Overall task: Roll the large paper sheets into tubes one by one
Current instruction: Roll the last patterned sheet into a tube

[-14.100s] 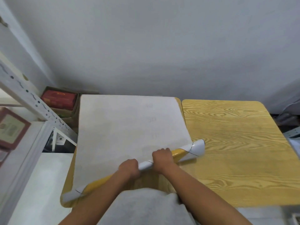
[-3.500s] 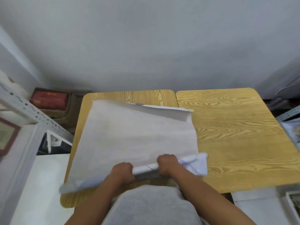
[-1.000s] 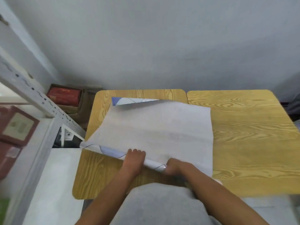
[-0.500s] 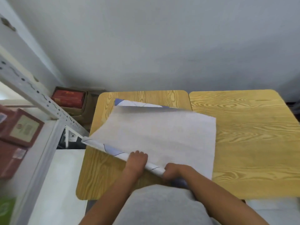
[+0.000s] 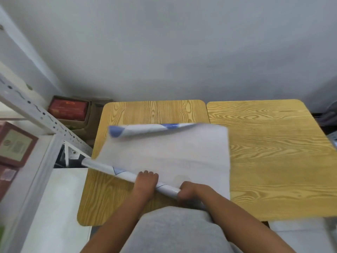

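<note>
A large paper sheet (image 5: 169,154) is seen lying across the left of two wooden desks (image 5: 155,110), its far edge curled up to show blue print. Its near edge is wound into a thin tube (image 5: 116,171) set askew, the left end jutting past the desk edge. The tube is gripped from above by the left hand (image 5: 145,181), fingers curled over it, and is held nearer the body by the right hand (image 5: 187,191), closed round its near end. Only a narrow part is judged rolled; most of the sheet is left flat. No finished tubes or further sheets are shown.
</note>
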